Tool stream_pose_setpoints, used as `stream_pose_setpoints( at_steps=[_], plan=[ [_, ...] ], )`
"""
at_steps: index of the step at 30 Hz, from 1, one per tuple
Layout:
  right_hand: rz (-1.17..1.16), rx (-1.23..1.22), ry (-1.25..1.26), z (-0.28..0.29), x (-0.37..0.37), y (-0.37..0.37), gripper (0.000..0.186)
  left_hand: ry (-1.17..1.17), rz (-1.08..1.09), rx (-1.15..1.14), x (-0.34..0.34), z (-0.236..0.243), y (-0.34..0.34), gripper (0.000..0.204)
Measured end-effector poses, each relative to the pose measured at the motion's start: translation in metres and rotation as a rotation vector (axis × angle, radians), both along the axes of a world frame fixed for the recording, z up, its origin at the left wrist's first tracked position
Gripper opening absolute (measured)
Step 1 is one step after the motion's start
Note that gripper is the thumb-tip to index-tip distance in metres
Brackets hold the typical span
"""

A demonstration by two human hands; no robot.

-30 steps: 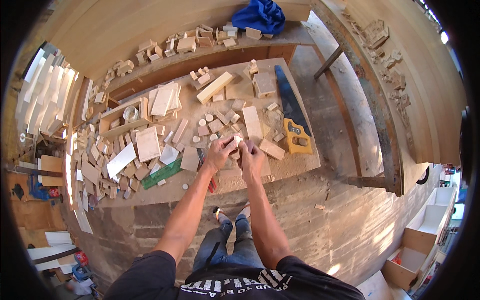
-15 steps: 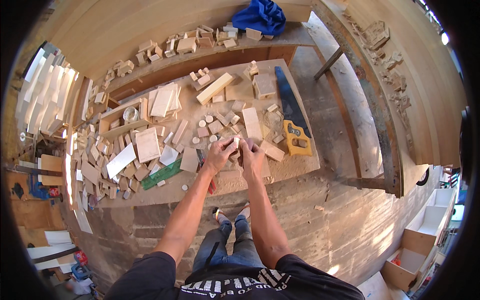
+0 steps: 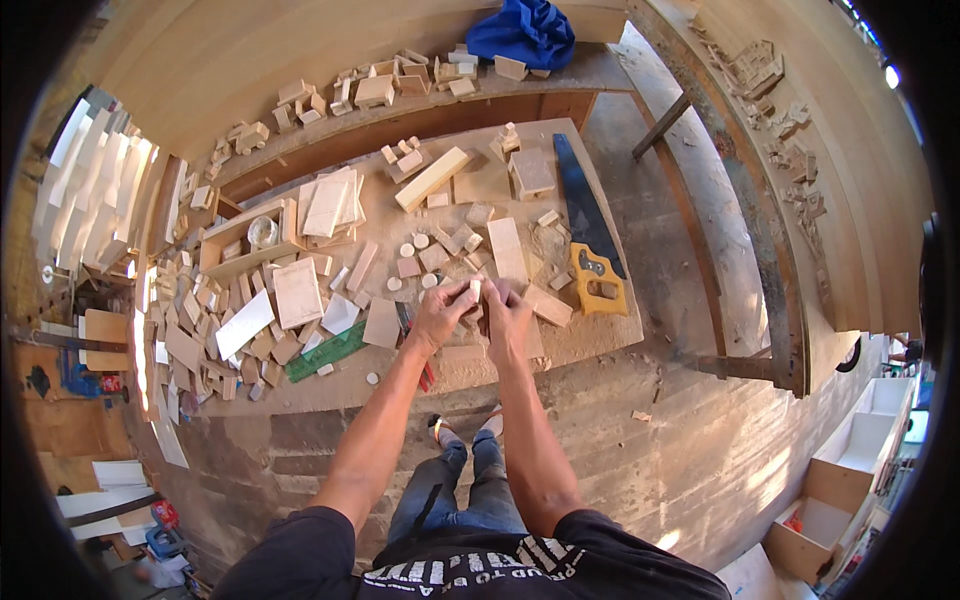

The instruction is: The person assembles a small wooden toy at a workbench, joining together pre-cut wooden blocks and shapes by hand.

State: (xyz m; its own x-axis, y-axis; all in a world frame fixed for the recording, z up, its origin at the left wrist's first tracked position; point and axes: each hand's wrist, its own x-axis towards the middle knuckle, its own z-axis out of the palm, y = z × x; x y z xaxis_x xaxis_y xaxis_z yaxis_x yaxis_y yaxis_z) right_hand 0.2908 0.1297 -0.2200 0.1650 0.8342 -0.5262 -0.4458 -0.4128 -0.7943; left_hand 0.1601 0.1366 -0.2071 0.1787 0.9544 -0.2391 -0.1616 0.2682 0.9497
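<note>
Over the near part of the worktable [image 3: 590, 345], my two hands meet. Thumb and fingers of my left hand [image 3: 438, 315] are closed on a small pale wooden piece [image 3: 475, 287]. My right hand [image 3: 508, 318] is pressed up against that piece, its fingers curled around something dull reddish-brown [image 3: 503, 291], mostly hidden, which I cannot make out. Just beyond my hands lies a flat wooden board [image 3: 507, 252], with a wooden block [image 3: 547, 305] to its right. Round wooden discs [image 3: 407, 249] and small blocks lie ahead of my left hand. Beneath my left wrist are red-handled pliers-like tools [image 3: 427, 377], partly covered.
A handsaw [image 3: 598, 278] with a yellow handle lies at the table's right. Offcuts [image 3: 185, 345] heap up on the left, near a green ruler-like strip [image 3: 325, 352] and an open wooden box [image 3: 250, 238]. Wooden toy-like pieces [image 3: 374, 92] line the back shelf beside a blue cloth [image 3: 520, 35].
Both hands stay together around the small wooden piece, with barely any shift in the fingers. The whole view has moved very slightly.
</note>
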Motion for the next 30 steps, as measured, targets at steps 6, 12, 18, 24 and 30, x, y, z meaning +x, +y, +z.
stream_pose_setpoints(
  at_steps=[6,12,18,24,30],
  plan=[
    [-0.016,0.019,0.018,0.001,0.000,0.005,0.027,0.015,0.002,0.001,0.000,0.000,0.000,0.037],
    [-0.001,-0.055,0.040,-0.009,0.001,-0.009,0.028,-0.041,-0.012,-0.048,0.000,0.001,-0.002,0.037],
    [0.002,-0.084,0.104,0.002,0.003,-0.003,0.026,-0.007,-0.022,-0.023,0.000,0.005,-0.001,0.036],
    [-0.003,-0.093,0.151,0.001,0.001,-0.017,0.029,-0.027,-0.022,-0.008,0.000,0.001,-0.005,0.037],
    [0.028,-0.135,0.166,-0.001,0.003,-0.042,0.030,-0.079,-0.032,-0.039,-0.002,-0.002,0.002,0.036]
  ],
)
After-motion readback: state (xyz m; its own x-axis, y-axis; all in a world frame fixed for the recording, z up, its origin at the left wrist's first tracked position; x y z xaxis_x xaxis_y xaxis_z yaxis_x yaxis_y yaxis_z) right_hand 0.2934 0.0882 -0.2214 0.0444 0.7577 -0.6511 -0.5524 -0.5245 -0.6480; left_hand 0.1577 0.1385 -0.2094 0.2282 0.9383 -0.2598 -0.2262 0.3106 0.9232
